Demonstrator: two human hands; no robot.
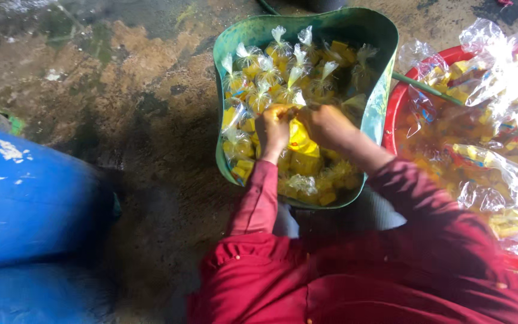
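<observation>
A green plastic tub (385,72) sits on the ground in front of me, filled with several small clear bags of yellow pieces tied at the top (265,72). My left hand (273,127) and my right hand (326,125) meet over the tub's middle. Both grip the neck of one clear bag of yellow pieces (301,141), which hangs just below my fingers. My dark red sleeves reach up from the bottom of the view.
A red basin (395,99) at the right holds loose clear plastic bags and yellow pieces (499,90). A blue drum (25,198) lies at the left. The ground is wet, stained concrete (121,72). A thin green hose (427,87) runs behind the tub.
</observation>
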